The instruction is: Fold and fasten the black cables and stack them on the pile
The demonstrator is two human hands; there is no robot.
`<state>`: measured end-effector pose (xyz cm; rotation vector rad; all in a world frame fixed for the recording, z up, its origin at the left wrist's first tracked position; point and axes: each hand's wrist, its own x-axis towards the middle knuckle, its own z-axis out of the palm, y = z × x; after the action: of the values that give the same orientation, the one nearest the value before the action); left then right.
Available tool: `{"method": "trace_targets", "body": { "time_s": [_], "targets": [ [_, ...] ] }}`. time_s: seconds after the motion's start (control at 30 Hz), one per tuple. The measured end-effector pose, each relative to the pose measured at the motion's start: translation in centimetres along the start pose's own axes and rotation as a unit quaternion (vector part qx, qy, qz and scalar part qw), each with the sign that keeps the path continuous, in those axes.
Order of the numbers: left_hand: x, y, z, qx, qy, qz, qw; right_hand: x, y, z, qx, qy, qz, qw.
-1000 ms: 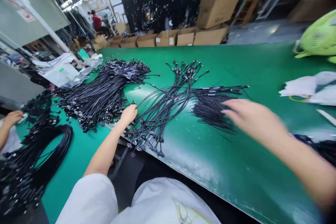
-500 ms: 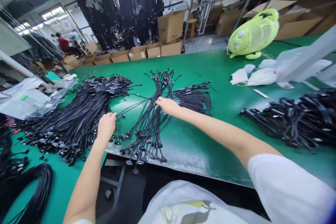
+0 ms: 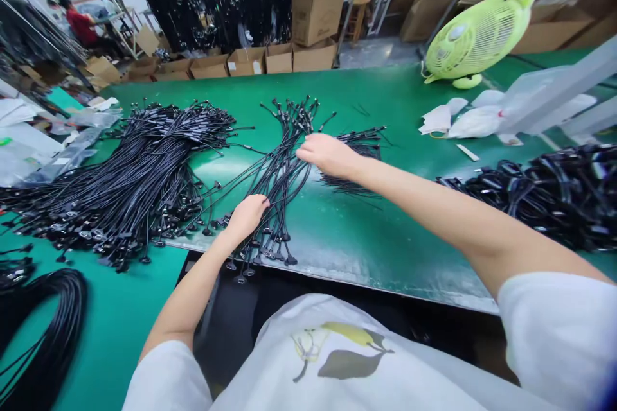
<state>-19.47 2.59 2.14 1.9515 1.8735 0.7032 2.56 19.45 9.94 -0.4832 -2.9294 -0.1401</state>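
A loose bunch of black cables [image 3: 283,170] lies in the middle of the green table, with small connectors at the far end and wider plugs hanging past the near edge. Over its lower half my left hand [image 3: 248,215] is closed, fingertips pinched at a black cable. My right hand [image 3: 328,154] is closed on cables at the upper part of this bunch. Exactly how many strands each hand grips is hidden. Just beyond my right wrist lies a smaller bundle of thin black cables [image 3: 359,141]. A large pile of similar cables [image 3: 159,160] spreads to the left.
A green fan [image 3: 482,35] and white plastic bags [image 3: 477,122] stand at the back right. Coiled black cables [image 3: 544,199] lie at the right, another coil [image 3: 62,327] at lower left. Cardboard boxes [image 3: 245,62] line the far edge. A person in red [image 3: 81,26] sits far off.
My left hand has moved right, from beside the left pile to over the middle bunch. My right hand has shifted slightly right relative to the bunch. The view has tilted down.
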Motion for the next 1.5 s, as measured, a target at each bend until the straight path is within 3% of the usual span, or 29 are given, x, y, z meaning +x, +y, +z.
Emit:
{"method": "trace_targets", "body": {
  "time_s": [0.07, 0.13, 0.23, 0.3, 0.33, 0.4, 0.5, 0.53, 0.6, 0.67, 0.73, 0.83, 0.9, 0.97, 1.03, 1.1, 1.2, 1.3, 1.4, 1.5],
  "targets": [
    [-0.2, 0.2, -2.1, -0.106, 0.061, -0.023, 0.992, 1.3, 2.1, -3.1, -0.027, 0.028, 0.016, 0.999],
    [-0.9, 0.0, -4.9, -0.269, 0.136, -0.031, 0.953, 1.1, 6.1, -5.8, -0.048, 0.034, 0.081, 0.995],
    [-2.5, -1.0, -9.4, -0.519, 0.170, -0.055, 0.836, -2.4, 12.2, -8.4, -0.097, 0.076, 0.240, 0.963],
    [-3.4, -1.6, -11.1, -0.621, 0.164, -0.090, 0.761, -5.5, 13.3, -8.9, -0.125, 0.093, 0.299, 0.941],
    [-3.6, -1.6, -11.2, -0.642, 0.164, -0.109, 0.741, -6.8, 12.5, -8.6, -0.121, 0.088, 0.317, 0.937],
    [-3.5, -0.5, -10.1, -0.619, 0.169, -0.134, 0.755, -8.8, 8.4, -7.3, -0.074, 0.040, 0.332, 0.939],
    [-2.2, 4.1, -5.6, -0.462, 0.145, -0.095, 0.870, -10.4, -0.6, -4.8, 0.060, -0.058, 0.266, 0.960],
    [-1.8, 6.0, -3.8, -0.411, 0.121, -0.051, 0.902, -10.6, -3.1, -4.3, 0.160, -0.090, 0.179, 0.966],
    [-1.3, 9.6, -0.4, -0.364, -0.007, 0.028, 0.931, -11.1, -5.9, -4.2, 0.226, -0.068, 0.129, 0.963],
    [-1.5, 11.8, 2.0, -0.409, -0.140, 0.028, 0.901, -12.1, -5.4, -4.4, 0.221, 0.007, 0.165, 0.961],
    [-1.9, 12.2, 3.1, -0.496, -0.193, -0.030, 0.846, -14.5, -2.8, -4.0, 0.211, 0.063, 0.251, 0.943],
    [-2.0, 10.9, 2.2, -0.602, -0.180, -0.108, 0.771, -19.9, 0.0, -1.2, 0.271, 0.056, 0.342, 0.898],
    [-1.7, 10.0, 0.9, -0.655, -0.137, -0.121, 0.733, -22.9, -0.5, 1.0, 0.311, 0.044, 0.357, 0.880],
    [-1.3, 9.7, -0.1, -0.685, -0.048, -0.110, 0.718, -24.7, -2.7, 2.8, 0.327, 0.060, 0.362, 0.871],
    [-0.8, 10.2, 0.0, -0.664, 0.035, -0.093, 0.741, -25.1, -5.8, 3.7, 0.332, 0.072, 0.355, 0.871],
    [-0.4, 11.4, 1.4, -0.591, 0.067, -0.076, 0.800, -24.4, -9.0, 3.5, 0.341, 0.045, 0.300, 0.890],
    [-0.7, 13.6, 4.9, -0.439, -0.021, -0.041, 0.898, -22.6, -12.0, 1.7, 0.343, 0.028, 0.158, 0.926],
    [-2.1, 15.6, 7.4, -0.335, -0.158, -0.005, 0.929, -21.2, -11.4, -0.3, 0.331, 0.113, 0.143, 0.926],
    [-2.9, 16.9, 8.2, -0.381, -0.195, -0.021, 0.903, -20.9, -9.5, -0.1, 0.382, 0.219, 0.240, 0.865],
    [-2.5, 17.6, 8.6, -0.498, -0.131, -0.054, 0.855, -20.6, -9.4, 2.0, 0.472, 0.327, 0.328, 0.750]
  ]
}}
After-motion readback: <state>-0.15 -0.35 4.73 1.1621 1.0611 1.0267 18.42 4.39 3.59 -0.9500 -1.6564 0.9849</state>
